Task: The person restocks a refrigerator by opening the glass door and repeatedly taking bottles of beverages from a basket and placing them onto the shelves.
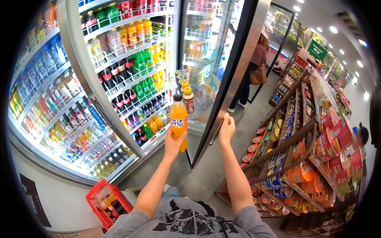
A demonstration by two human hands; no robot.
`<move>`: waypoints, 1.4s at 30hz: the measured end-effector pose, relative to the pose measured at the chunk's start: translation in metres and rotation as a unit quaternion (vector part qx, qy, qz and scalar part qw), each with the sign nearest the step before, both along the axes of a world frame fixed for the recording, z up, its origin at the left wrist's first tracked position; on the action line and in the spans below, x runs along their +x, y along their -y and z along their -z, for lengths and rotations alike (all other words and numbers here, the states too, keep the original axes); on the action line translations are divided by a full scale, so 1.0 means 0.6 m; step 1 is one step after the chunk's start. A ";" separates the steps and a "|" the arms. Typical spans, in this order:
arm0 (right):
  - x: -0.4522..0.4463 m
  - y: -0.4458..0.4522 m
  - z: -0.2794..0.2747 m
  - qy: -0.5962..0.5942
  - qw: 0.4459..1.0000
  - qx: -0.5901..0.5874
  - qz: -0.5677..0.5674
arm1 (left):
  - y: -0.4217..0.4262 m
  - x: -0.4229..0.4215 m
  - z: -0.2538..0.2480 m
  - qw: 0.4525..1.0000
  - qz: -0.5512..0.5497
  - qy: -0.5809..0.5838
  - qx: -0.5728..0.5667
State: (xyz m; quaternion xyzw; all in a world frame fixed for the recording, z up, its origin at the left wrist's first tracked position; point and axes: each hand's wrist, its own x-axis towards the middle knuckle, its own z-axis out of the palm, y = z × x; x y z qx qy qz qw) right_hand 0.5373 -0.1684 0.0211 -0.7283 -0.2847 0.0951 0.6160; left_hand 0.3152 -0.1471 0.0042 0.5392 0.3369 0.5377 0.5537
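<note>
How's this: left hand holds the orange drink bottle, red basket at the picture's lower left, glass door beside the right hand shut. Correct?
The glass door beside the right hand is open, not shut: the head view shows it swung out from the cooler. The left hand does hold the orange drink bottle, and the red basket is at lower left.

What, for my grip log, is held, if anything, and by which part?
The left hand holds the orange bottle by its lower body. The right hand is at the door; whether it grips cannot be told.
</note>
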 end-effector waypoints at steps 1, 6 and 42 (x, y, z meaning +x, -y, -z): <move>0.005 0.000 0.005 0.040 0.991 0.100 0.083 | -0.001 0.011 -0.006 1.000 0.003 -0.003 -0.001; -0.037 0.031 0.016 0.139 0.964 0.228 0.003 | -0.039 0.059 0.008 0.998 0.051 0.007 -0.032; -0.273 -0.828 0.051 -0.106 0.945 0.175 -0.256 | -0.835 -0.082 0.023 0.995 0.077 -0.028 -0.054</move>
